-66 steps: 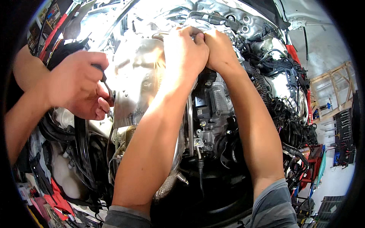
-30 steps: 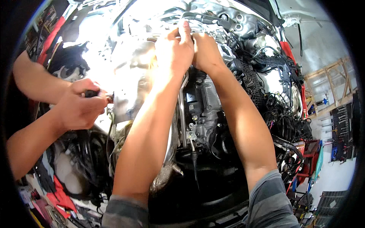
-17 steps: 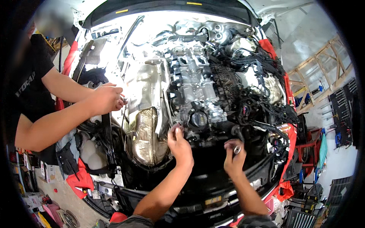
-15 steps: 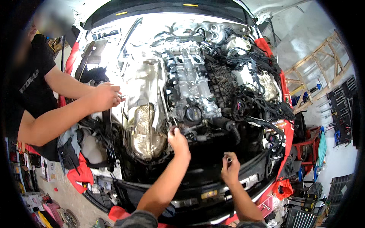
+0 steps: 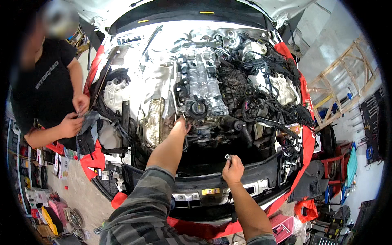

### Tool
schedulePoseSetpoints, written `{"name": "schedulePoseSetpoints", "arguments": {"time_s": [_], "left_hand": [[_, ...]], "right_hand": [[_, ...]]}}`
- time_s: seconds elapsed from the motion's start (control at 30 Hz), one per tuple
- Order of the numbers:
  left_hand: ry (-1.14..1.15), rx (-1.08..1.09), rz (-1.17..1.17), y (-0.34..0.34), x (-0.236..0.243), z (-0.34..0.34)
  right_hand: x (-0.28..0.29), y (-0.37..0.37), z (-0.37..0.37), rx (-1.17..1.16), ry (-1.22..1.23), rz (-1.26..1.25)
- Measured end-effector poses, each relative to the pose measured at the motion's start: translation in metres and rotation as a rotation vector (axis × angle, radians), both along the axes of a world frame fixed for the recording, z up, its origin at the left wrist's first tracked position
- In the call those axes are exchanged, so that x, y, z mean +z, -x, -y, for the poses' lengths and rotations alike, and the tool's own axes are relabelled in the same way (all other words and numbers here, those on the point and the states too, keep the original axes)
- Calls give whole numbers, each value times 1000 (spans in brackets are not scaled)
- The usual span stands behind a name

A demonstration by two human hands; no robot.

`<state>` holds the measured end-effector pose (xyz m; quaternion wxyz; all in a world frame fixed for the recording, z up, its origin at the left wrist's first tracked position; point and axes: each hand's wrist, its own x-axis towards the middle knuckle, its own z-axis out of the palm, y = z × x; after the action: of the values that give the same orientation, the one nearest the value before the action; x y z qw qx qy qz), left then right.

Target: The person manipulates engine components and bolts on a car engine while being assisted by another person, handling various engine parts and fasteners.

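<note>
My left hand [image 5: 181, 126] reaches down at the front left of the engine [image 5: 204, 87], beside the round black cap [image 5: 198, 107] and the crinkled gold heat shield [image 5: 156, 122]. Its fingers are partly hidden among the parts, so whether they grip anything does not show. My right hand [image 5: 233, 169] is raised over the dark gap in front of the engine. Its fingers are closed on a small metal socket [image 5: 228, 157], whose round open end points up.
A co-worker [image 5: 49, 90] in a black shirt stands at the left, both hands together over a small thing. Red covers [image 5: 304, 90] line the car's edges. A black front crossmember [image 5: 261, 177] spans the near side. Wiring [image 5: 281, 114] is bunched at the right.
My left hand has gone farther in, close to the black cap. My right hand, with the socket, has shifted left in view. The co-worker's hands have drawn back from the engine bay.
</note>
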<state>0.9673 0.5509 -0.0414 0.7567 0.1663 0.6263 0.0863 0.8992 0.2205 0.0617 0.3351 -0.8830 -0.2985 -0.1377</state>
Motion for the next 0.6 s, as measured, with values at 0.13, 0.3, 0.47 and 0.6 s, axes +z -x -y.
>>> {"name": "schedulePoseSetpoints", "arguments": {"time_s": [0.13, 0.3, 0.47, 0.6], "left_hand": [[-25, -86, 15, 1, -4, -3], [-62, 17, -38, 10, -15, -20], [-143, -40, 63, 7, 22, 13], [-127, 19, 51, 10, 16, 3]], "right_hand": [[-2, -7, -1, -11, -17, -60], [6, -3, -12, -31, 16, -131], [3, -10, -5, -74, 82, -152], [0, -8, -12, -70, 72, -139]]}}
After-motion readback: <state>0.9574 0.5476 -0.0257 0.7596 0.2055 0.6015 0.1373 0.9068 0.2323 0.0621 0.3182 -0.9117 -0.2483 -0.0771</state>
